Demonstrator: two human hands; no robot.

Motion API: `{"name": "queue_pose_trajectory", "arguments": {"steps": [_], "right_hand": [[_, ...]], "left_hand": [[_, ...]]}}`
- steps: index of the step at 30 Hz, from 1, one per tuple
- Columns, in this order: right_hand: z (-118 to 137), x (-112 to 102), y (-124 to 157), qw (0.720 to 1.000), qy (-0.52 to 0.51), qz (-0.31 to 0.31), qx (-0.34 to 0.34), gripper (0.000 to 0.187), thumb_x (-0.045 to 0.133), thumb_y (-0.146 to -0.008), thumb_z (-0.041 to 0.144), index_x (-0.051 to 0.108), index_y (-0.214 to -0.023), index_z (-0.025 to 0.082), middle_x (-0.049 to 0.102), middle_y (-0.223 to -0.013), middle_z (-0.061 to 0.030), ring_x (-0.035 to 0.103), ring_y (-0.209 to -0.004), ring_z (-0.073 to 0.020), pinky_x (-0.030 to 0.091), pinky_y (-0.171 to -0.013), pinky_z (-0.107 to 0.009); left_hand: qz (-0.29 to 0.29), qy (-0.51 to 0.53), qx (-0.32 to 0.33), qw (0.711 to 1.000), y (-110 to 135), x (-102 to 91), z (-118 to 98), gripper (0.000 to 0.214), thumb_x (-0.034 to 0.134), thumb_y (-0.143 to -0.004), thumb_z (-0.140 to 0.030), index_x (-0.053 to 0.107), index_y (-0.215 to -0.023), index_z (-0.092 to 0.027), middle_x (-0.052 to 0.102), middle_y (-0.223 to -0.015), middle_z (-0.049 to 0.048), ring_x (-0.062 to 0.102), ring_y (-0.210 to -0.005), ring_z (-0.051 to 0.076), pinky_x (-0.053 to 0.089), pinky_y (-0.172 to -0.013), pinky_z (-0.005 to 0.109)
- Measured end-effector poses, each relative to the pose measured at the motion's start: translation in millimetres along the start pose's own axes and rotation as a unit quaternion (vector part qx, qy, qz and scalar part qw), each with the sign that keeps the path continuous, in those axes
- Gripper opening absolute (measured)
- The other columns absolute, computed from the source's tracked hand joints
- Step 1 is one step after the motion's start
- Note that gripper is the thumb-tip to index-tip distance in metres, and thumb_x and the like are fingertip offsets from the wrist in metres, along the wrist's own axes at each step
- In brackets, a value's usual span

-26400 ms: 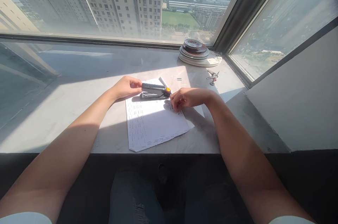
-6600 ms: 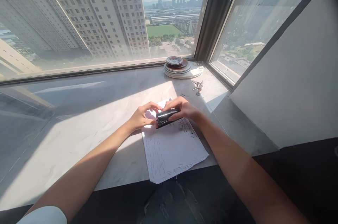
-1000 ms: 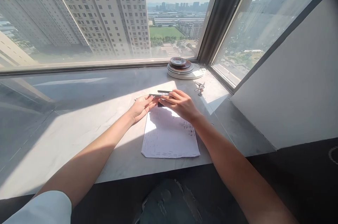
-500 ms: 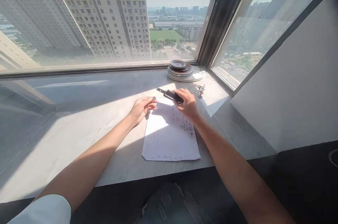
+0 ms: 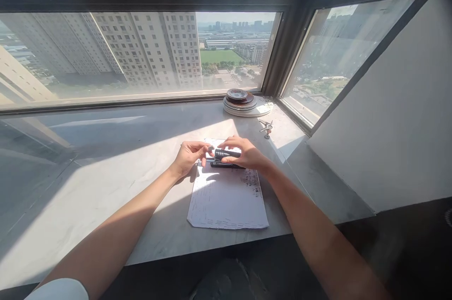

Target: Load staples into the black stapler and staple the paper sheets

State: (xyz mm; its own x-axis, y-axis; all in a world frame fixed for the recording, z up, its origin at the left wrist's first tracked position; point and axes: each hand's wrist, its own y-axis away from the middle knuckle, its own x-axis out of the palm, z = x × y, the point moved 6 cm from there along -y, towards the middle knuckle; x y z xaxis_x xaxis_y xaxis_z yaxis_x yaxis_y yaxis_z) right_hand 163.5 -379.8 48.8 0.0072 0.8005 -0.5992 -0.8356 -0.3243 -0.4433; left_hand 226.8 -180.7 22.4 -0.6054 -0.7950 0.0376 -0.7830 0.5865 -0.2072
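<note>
A black stapler point(image 5: 226, 154) is sitting low over the far part of a stack of white paper point(image 5: 228, 203), its long side running left to right and a slim metal piece sticking out of its left end. The right hand point(image 5: 231, 150) is closing around it, the thumb pressing along the near side and the fingers arching over the top. Just beside that left end, the left hand point(image 5: 203, 153) is pinching a small grey piece point(image 5: 211, 148) between thumb and fingertips, the other fingers curling loosely; whether the piece is touching the stapler is hard to tell. Short dark marks are running along the paper's left and near edges, and handwriting is filling its right side. The paper is lying on a pale windowsill point(image 5: 158, 234), where sunlight is falling in a broad band. Farther back, a stack of round plates point(image 5: 240, 110) is standing in the window corner, with a small metal object point(image 5: 267, 129) lying nearer and to the right. Beyond the glass, tall buildings point(image 5: 148, 48) are rising beside a green field point(image 5: 221, 56).
</note>
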Motion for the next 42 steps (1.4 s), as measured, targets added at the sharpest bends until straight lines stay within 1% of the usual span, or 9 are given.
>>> {"name": "queue_pose_trajectory", "arguments": {"steps": [3, 14, 17, 19, 21, 24, 27, 37, 42], "right_hand": [[14, -12, -1, 0.995, -0.011, -0.082, -0.05, 0.045, 0.078, -0.096, 0.062, 0.079, -0.122, 0.025, 0.073, -0.101, -0.0074, 0.064, -0.096, -0.0254, 0.054, -0.088, -0.04], [38, -6, -5, 0.991, -0.015, -0.084, -0.103, 0.021, 0.07, -0.103, 0.04, 0.082, -0.094, 0.026, 0.079, -0.091, -0.0055, 0.066, -0.085, -0.0242, 0.054, -0.086, -0.043], [13, -29, 1, 0.981, 0.025, -0.18, -0.06, 0.013, 0.072, -0.099, 0.032, 0.081, -0.093, 0.024, 0.079, -0.092, -0.0053, 0.067, -0.085, -0.0246, 0.055, -0.086, -0.043], [-15, -48, 9, 0.966, 0.08, -0.244, -0.001, 0.011, 0.071, -0.096, 0.029, 0.081, -0.092, 0.024, 0.078, -0.089, -0.0053, 0.065, -0.081, -0.0245, 0.055, -0.083, -0.043], [-45, -62, 18, 0.952, 0.127, -0.272, 0.063, 0.012, 0.069, -0.092, 0.025, 0.081, -0.09, 0.024, 0.078, -0.087, -0.0049, 0.064, -0.076, -0.0238, 0.055, -0.083, -0.043], [-83, -73, 28, 0.933, 0.192, -0.256, 0.165, 0.017, 0.067, -0.088, 0.018, 0.082, -0.091, 0.022, 0.081, -0.091, -0.0056, 0.066, -0.076, -0.0245, 0.056, -0.081, -0.041], [-100, -74, 34, 0.913, 0.248, -0.223, 0.236, 0.022, 0.065, -0.09, 0.013, 0.084, -0.095, 0.021, 0.081, -0.098, -0.0078, 0.07, -0.088, -0.0282, 0.057, -0.08, -0.04], [-108, -63, 30, 0.912, 0.289, -0.143, 0.252, 0.036, 0.053, -0.097, 0.008, 0.082, -0.117, 0.017, 0.074, -0.116, -0.0147, 0.064, -0.118, -0.0336, 0.055, -0.098, -0.044], [-111, -66, 32, 0.928, 0.239, -0.165, 0.234, 0.039, 0.053, -0.093, 0.008, 0.081, -0.119, 0.019, 0.074, -0.11, -0.0127, 0.065, -0.113, -0.0322, 0.055, -0.096, -0.044]], "left_hand": [[0.02, -0.041, 0.003, 0.999, 4, 8.1, -5, 0.041, 0.089, -0.083, -0.058, 0.088, -0.092, -0.018, 0.081, -0.08, 0.0097, 0.062, -0.046, 0.014, 0.052, -0.05, 0.031], [-0.004, -0.023, 0.026, 0.999, 1, 2.4, -6, 0.056, 0.084, -0.08, -0.07, 0.086, -0.101, -0.018, 0.08, -0.083, 0.0103, 0.065, -0.054, 0.017, 0.051, -0.051, 0.032], [-0.165, -0.072, 0.071, 0.981, -3, -38.5, -10, 0.053, 0.065, -0.097, -0.068, 0.08, -0.111, -0.019, 0.078, -0.083, 0.0082, 0.066, -0.061, 0.017, 0.05, -0.057, 0.03], [-0.301, -0.201, 0.056, 0.931, 1, -72.7, -11, 0.026, 0.065, -0.101, -0.045, 0.077, -0.107, -0.022, 0.075, -0.08, 0.0043, 0.067, -0.068, 0.018, 0.051, -0.065, 0.029], [-0.341, -0.358, -0.008, 0.869, 4, -94.5, -8, 0.015, 0.063, -0.096, -0.022, 0.076, -0.102, -0.023, 0.077, -0.093, 0.0054, 0.07, -0.085, 0.022, 0.054, -0.081, 0.033], [-0.264, -0.515, -0.085, 0.811, 4, -102.0, 2, 0.035, 0.057, -0.088, -0.007, 0.08, -0.108, -0.024, 0.075, -0.124, 0.009, 0.067, -0.114, 0.03, 0.053, -0.099, 0.042], [-0.192, -0.569, -0.082, 0.796, 2, -93.9, 9, 0.041, 0.055, -0.09, -0.009, 0.083, -0.116, -0.025, 0.074, -0.132, 0.0089, 0.062, -0.121, 0.034, 0.05, -0.106, 0.047], [-0.136, -0.553, -0.018, 0.822, -1, -79.1, 6, 0.033, 0.058, -0.098, -0.022, 0.084, -0.118, -0.026, 0.077, -0.129, 0.0103, 0.065, -0.118, 0.035, 0.051, -0.106, 0.052], [-0.123, -0.519, 0.004, 0.846, -4, -71.6, 3, 0.017, 0.065, -0.092, -0.021, 0.082, -0.093, -0.025, 0.08, -0.112, 0.008, 0.071, -0.108, 0.031, 0.054, -0.103, 0.047]]}}
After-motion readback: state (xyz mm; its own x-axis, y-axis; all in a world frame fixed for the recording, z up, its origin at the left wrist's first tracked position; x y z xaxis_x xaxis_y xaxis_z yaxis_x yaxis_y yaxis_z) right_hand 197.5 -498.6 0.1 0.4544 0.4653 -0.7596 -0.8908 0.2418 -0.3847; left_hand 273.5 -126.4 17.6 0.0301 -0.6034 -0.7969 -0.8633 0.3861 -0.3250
